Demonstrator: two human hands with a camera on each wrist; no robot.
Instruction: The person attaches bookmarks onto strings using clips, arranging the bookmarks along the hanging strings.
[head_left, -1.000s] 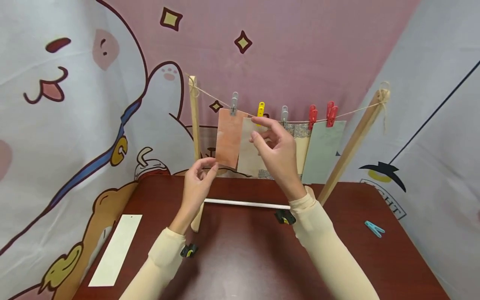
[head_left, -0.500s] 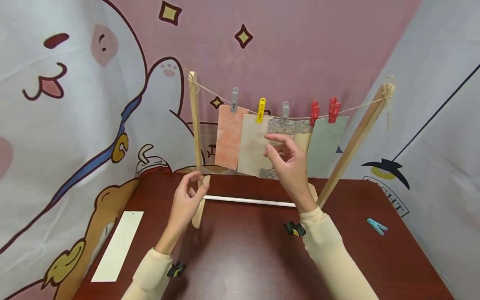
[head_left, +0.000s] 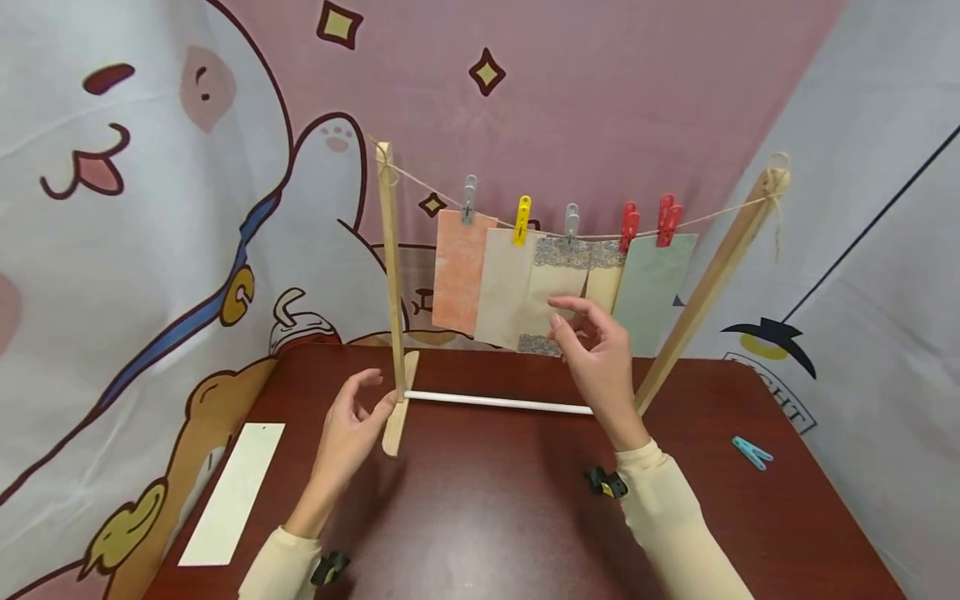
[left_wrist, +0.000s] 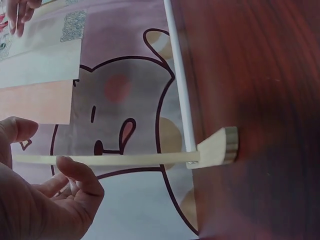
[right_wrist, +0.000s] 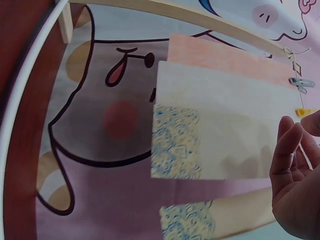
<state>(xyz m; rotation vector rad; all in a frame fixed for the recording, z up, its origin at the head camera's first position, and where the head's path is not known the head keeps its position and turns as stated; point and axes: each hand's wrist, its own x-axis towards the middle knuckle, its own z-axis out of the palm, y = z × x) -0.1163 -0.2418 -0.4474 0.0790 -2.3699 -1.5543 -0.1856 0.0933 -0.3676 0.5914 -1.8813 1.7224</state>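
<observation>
Paper cards hang from a twine line (head_left: 423, 185): an orange card (head_left: 456, 279), a cream card (head_left: 501, 287), a card with patterned bands (head_left: 551, 287), a similar yellowish card (head_left: 606, 279) and a green card (head_left: 656, 292). Grey, yellow and red clothespins clip them, among them the yellow clothespin (head_left: 522, 221). My left hand (head_left: 352, 433), loosely curled and holding nothing, is beside the left wooden post (head_left: 393, 275); whether its thumb touches the post I cannot tell. My right hand (head_left: 600, 358) hovers before the banded cards, fingers loosely bent, with nothing in it.
A white rod (head_left: 495, 403) joins the feet of the left post and the right wooden post (head_left: 712, 283). A pale paper strip (head_left: 234, 492) lies at the table's left, a blue clothespin (head_left: 752, 452) at its right. A printed cloth (head_left: 600, 100) hangs behind.
My left hand has moved down and left, away from the orange card's lower corner. My right hand has drawn down and right from near the yellow clothespin. The cards hang on the line throughout.
</observation>
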